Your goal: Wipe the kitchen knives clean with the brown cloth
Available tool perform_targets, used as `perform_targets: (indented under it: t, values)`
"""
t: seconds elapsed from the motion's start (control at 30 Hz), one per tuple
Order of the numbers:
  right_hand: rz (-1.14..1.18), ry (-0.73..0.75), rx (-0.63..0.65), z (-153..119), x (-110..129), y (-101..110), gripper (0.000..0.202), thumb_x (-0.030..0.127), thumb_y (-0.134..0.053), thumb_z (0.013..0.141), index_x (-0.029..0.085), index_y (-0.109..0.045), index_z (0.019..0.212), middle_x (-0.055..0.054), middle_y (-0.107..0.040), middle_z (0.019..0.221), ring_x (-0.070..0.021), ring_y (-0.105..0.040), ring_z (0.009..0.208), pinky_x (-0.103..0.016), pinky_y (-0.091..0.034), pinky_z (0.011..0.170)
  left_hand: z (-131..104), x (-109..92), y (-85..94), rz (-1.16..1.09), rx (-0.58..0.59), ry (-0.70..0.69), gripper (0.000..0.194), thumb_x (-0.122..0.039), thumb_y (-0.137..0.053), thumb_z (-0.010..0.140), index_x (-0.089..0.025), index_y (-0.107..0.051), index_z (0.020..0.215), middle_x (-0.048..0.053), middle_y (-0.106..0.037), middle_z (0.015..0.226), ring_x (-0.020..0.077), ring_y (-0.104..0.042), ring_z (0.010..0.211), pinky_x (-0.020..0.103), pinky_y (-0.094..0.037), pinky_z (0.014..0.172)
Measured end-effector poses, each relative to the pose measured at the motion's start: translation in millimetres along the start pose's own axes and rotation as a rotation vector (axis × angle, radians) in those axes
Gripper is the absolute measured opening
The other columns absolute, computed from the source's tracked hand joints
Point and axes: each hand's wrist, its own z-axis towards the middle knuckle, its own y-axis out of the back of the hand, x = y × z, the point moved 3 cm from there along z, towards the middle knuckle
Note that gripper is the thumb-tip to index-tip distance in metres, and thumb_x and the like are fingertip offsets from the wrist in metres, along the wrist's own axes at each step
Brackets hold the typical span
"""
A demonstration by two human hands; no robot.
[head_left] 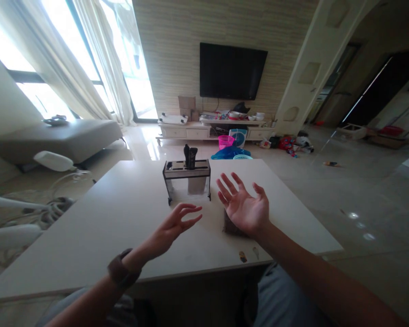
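Hovering with nothing in grasp

The left hand (172,226) is hanging above the white table (132,222), thumb parted from its curved fingers, pinching nothing. The right hand (247,211) is facing palm upward, fingers spreading apart, holding nothing; it is partly hiding a brown block (232,228), and contact cannot be confirmed. A slotted stand (187,173) is standing upright near the middle of the far edge, two dark handles (192,158) rising from its top. A yellow-and-black piece (242,257) and a small pale piece (256,253) are lying side by side along the near edge, right of its middle. Good handling is likely depending on steadying the stand by both its sides, fingers clear of the handles.
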Motion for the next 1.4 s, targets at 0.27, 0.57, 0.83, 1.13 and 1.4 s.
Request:
perform_targets:
  t: [0.27, 0.57, 0.83, 1.13, 1.4]
  values:
    - [0.2, -0.093, 0.069, 14, -27, -23, 0.056, 0.054, -0.053, 0.087, 0.028, -0.055, 0.136, -0.004, -0.054, 0.154, -0.0238, -0.047, 0.146, -0.042, -0.044, 0.113, 37, -28, -24.8, 0.606, -0.196, -0.185, 0.015, -0.022, -0.075, 0.084, -0.016, -0.068, 0.096, 0.003, -0.073, 0.082, 0.0177, -0.07, 0.076, 0.031, -0.059, 0.072]
    - [0.208, -0.144, 0.07, 26, -60, -25, 0.054, 0.054, -0.056, 0.084, 0.032, -0.058, 0.134, 0.001, -0.055, 0.154, -0.0214, -0.037, 0.152, -0.045, -0.02, 0.127, 52, -11, -15.8, 0.733, -0.216, -0.295, 0.003, -0.017, -0.072, 0.085, -0.015, -0.073, 0.084, 0.003, -0.076, 0.079, 0.0125, -0.066, 0.069, 0.022, -0.052, 0.065]
    - [0.162, -0.133, 0.053, 28, -72, -19, 0.055, 0.055, -0.054, 0.085, 0.032, -0.059, 0.134, 0.0, -0.054, 0.155, -0.0213, -0.034, 0.154, -0.047, -0.013, 0.129, 55, -1, -6.1, 0.784, -0.228, -0.303, 0.009, -0.017, -0.069, 0.085, -0.013, -0.072, 0.078, 0.002, -0.073, 0.071, 0.0093, -0.058, 0.061, 0.02, -0.045, 0.058]
    - [0.127, -0.143, 0.05, 23, -68, -19, 0.054, 0.057, -0.055, 0.085, 0.033, -0.059, 0.133, -0.001, -0.055, 0.153, -0.0213, -0.032, 0.154, -0.051, -0.02, 0.127, 55, 0, -7.3, 0.686, -0.154, -0.296, 0.01, -0.018, -0.07, 0.086, -0.013, -0.071, 0.077, 0.002, -0.071, 0.072, 0.0096, -0.057, 0.063, 0.02, -0.045, 0.059]
    - [0.129, -0.151, 0.049, 19, -67, -24, 0.049, 0.056, -0.051, 0.088, 0.033, -0.062, 0.13, 0.002, -0.058, 0.15, -0.0196, -0.035, 0.153, -0.047, -0.015, 0.129, 55, 0, -9.3, 0.671, -0.153, -0.309, 0.01, -0.016, -0.07, 0.085, -0.013, -0.07, 0.075, -0.001, -0.068, 0.068, 0.0079, -0.054, 0.06, 0.018, -0.044, 0.057]
